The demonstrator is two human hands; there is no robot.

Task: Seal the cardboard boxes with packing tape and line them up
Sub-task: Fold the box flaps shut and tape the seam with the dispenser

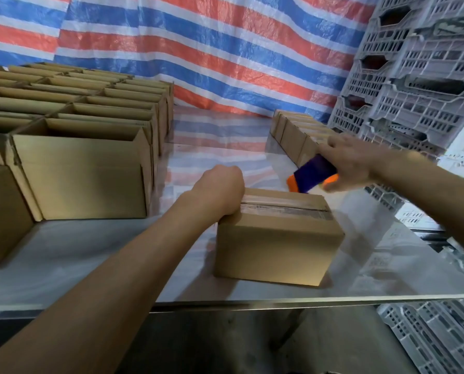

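A small closed cardboard box (276, 249) stands on the shiny table (117, 255), with a strip of clear tape along its top seam. My left hand (220, 190) rests curled on the box's top left corner, fingers folded over its far edge. My right hand (352, 163) holds a purple and orange tape dispenser (311, 175) just above the box's far right corner. The dispenser looks slightly blurred.
Several open cardboard boxes (82, 168) stand packed together at the left. A row of sealed boxes (295, 136) lines the back right. Grey plastic crates (414, 76) are stacked at the right. A striped tarp (198, 49) hangs behind. The table's front edge (306, 300) is near me.
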